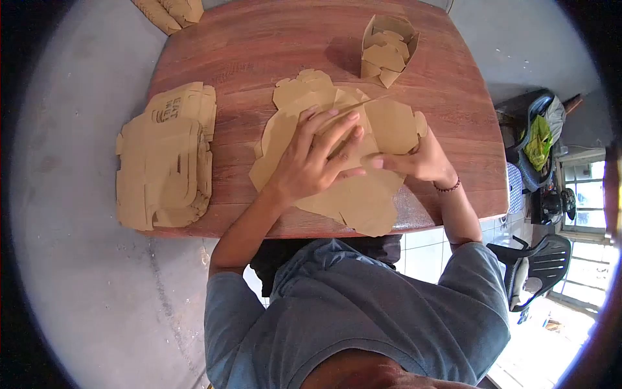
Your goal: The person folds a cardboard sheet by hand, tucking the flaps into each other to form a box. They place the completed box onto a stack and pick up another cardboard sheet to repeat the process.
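A brown cardboard box blank point(285, 139) lies on the wooden table in front of me, with flaps around its edges and a panel raised near its middle. My left hand point(317, 155) is over the blank, its fingers stretched out and spread beside the raised panel. At the blank's right side my right hand point(421, 161) grips the edge, thumb on top and the other fingers largely hidden. A folded cardboard box point(389, 55) with an open top stands farther back on the right.
To the left, a stack of flat cardboard blanks point(165, 162) with dark printing lies near the edge of the wooden table point(259, 42). More cardboard point(170, 13) shows beyond the far left corner. A black plastic chair point(547, 266) stands to the right.
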`<state>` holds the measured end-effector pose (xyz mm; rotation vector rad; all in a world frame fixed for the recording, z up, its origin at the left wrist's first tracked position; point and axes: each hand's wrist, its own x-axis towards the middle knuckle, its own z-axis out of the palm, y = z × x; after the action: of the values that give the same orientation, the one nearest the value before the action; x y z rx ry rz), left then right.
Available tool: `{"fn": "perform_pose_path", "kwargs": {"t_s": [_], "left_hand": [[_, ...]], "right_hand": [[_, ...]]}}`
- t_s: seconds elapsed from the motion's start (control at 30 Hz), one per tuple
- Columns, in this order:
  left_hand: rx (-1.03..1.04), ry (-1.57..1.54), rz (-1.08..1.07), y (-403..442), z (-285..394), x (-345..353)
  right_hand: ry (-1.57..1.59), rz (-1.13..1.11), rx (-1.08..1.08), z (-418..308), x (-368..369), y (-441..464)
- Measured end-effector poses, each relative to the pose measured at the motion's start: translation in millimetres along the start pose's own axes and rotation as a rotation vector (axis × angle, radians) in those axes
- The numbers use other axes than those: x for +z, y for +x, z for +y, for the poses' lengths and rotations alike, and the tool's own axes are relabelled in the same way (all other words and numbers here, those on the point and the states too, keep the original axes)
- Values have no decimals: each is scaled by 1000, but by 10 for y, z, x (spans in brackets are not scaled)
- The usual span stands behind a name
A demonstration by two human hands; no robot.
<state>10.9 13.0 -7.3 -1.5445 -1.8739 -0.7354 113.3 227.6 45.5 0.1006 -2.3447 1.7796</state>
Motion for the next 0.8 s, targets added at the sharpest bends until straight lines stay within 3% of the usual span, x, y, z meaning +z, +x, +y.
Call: {"fn": "perform_pose_path", "kwargs": {"t_s": [0.07,0.17,0.5,0.57,0.67,0.8], "left_hand": [[23,19,12,-2,43,-1],[15,-14,6,5,85,9],[49,74,91,-64,70,91],[42,187,187,-90,48,144],[55,216,222,-96,-18,128],[50,18,249,-77,-15,94]], "right_hand": [[78,-144,85,-70,-77,32],[83,-161,61,-54,-106,24],[139,-136,49,-45,-44,25],[2,-5,130,-104,32,24],[-40,-81,54,-20,26,48],[-21,-34,113,-47,3,47]]}}
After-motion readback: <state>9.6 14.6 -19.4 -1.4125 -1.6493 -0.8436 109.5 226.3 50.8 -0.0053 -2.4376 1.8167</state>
